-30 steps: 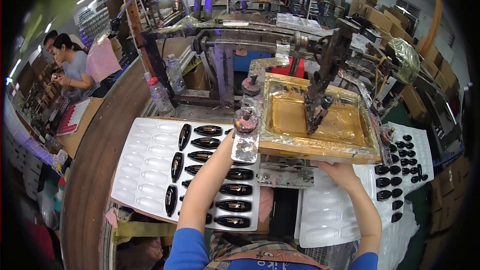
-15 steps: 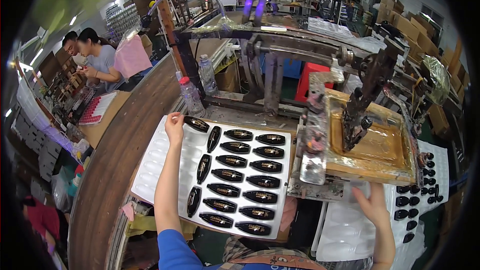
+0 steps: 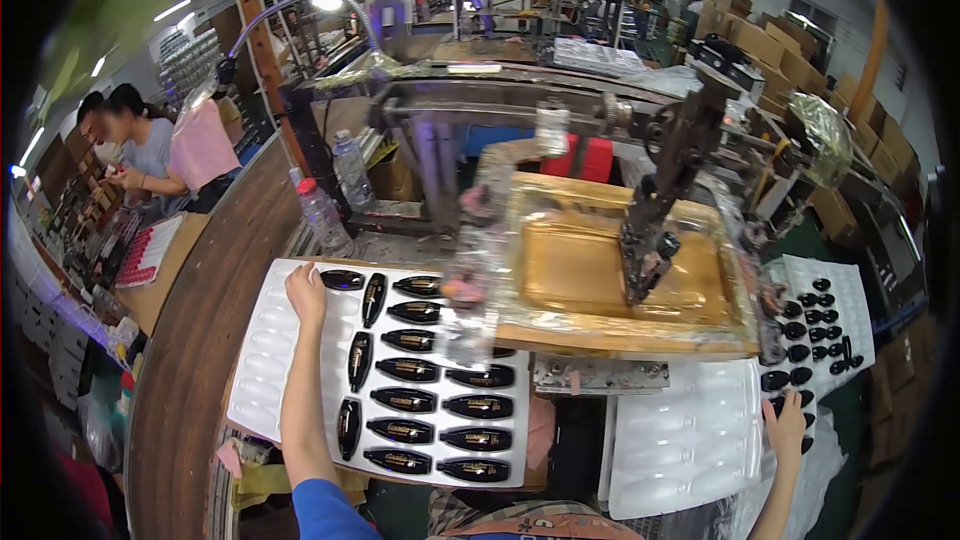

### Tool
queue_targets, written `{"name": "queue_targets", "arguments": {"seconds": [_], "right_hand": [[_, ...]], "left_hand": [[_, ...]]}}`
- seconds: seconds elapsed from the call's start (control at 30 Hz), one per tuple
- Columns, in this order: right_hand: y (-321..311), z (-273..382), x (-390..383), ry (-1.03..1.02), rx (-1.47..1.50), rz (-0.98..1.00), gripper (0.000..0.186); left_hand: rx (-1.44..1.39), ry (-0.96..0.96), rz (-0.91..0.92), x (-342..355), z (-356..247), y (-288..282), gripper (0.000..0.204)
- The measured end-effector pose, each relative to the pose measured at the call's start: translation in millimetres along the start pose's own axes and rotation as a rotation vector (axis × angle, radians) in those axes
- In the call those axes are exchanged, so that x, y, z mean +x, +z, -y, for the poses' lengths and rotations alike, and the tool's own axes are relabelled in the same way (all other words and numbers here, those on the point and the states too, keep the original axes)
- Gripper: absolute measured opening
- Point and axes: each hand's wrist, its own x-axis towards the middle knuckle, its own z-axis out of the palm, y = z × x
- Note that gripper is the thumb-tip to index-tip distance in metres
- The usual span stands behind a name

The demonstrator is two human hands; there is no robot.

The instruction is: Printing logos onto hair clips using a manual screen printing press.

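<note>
Left hand (image 3: 306,294): curled, grip cannot be told | black tapered case (image 3: 343,281): laid just right of it on white moulded tray (image 3: 264,358) | right hand (image 3: 787,424): held at black oval pieces (image 3: 801,376), grip hidden | gloss (easily smudged, presumably) best left untouched

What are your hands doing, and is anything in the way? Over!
Left hand by black piece on left tray, grip unclear. Right hand at small black pieces, grip unclear. Frame and bracket hide left tray's far right corner.

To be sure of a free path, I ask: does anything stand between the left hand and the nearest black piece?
Nothing visible does: the black piece lies just right of the left hand, on the white tray.
</note>
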Motion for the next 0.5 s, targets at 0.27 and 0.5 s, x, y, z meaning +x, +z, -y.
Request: {"name": "queue_targets", "arguments": {"seconds": [0.27,0.5], "right_hand": [[-37.1,51.6,-3.9,-0.058,0.647,-0.084,0.030],[-39.3,186.4,23.0,-0.498,1.135,0.127,0.053]], "left_hand": [[-0.757,0.245,0.366,-37.2,-192.5,-26.7,0.015],[-0.751,0.664,0.603,-55.5,-309.8,-20.0,0.016]]}}
